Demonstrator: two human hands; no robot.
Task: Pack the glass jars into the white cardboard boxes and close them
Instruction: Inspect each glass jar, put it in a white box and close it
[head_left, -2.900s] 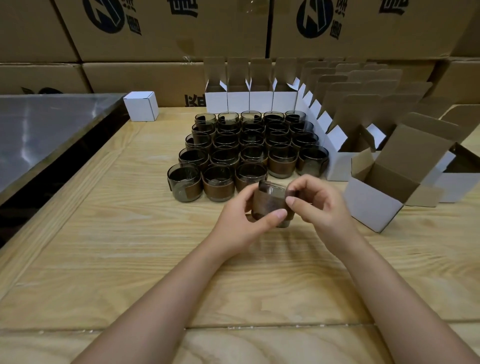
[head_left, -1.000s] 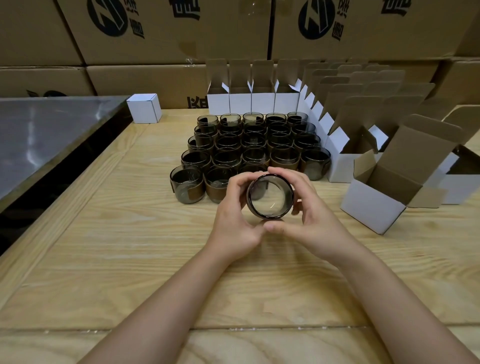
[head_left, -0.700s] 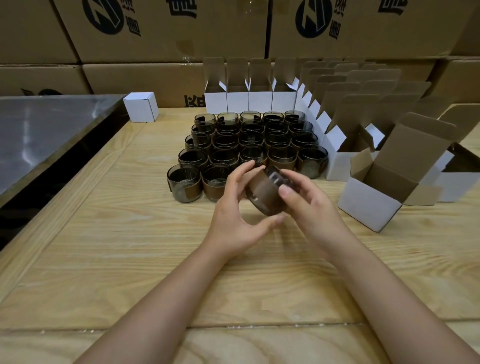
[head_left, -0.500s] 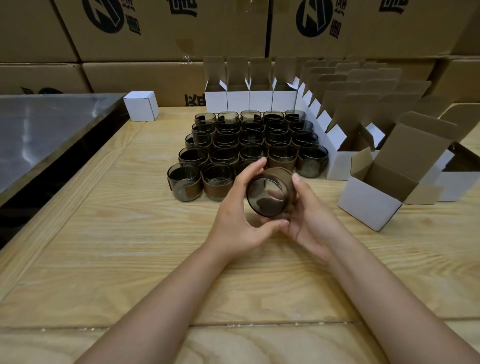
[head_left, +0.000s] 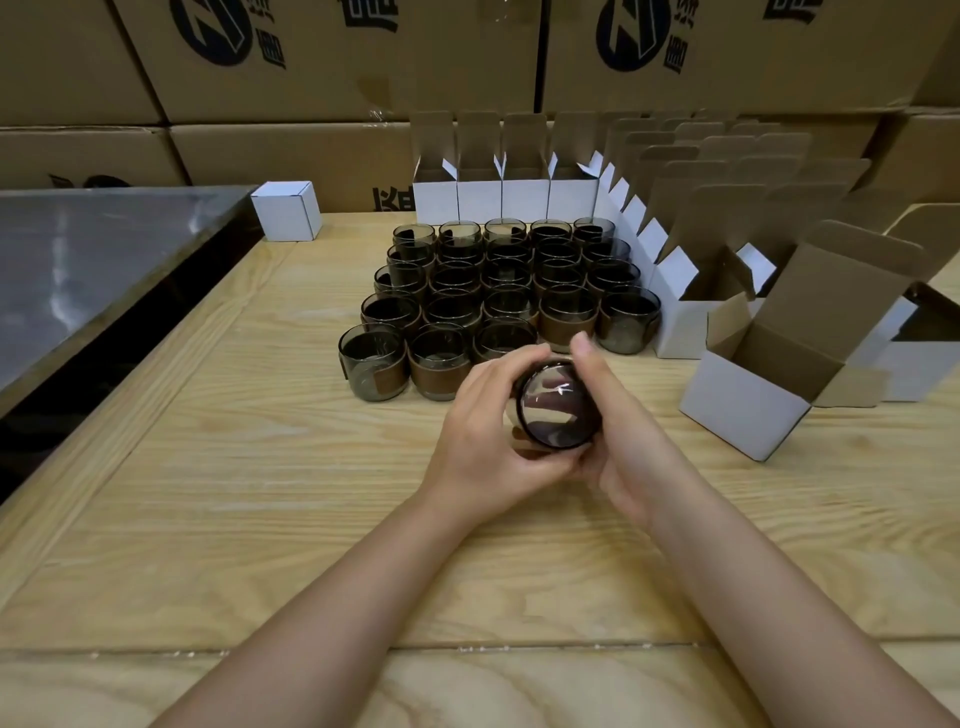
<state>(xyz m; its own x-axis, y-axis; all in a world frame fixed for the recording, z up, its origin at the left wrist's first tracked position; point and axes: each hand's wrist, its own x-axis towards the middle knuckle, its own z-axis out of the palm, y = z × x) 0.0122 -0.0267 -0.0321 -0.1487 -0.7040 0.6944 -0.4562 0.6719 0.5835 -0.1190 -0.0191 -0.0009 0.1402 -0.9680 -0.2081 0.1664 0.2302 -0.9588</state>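
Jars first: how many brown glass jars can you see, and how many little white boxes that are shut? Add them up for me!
glass jars standing on the table: 23
glass jar held by the left hand and right hand: 1
shut white box: 1
Total: 25
The open white boxes overlap too much to count.

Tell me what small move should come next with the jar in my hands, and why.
Probably carry the jar rightward to the nearest open white box. The left hand and right hand grip the jar tipped on its side, and that box's flaps stand open.
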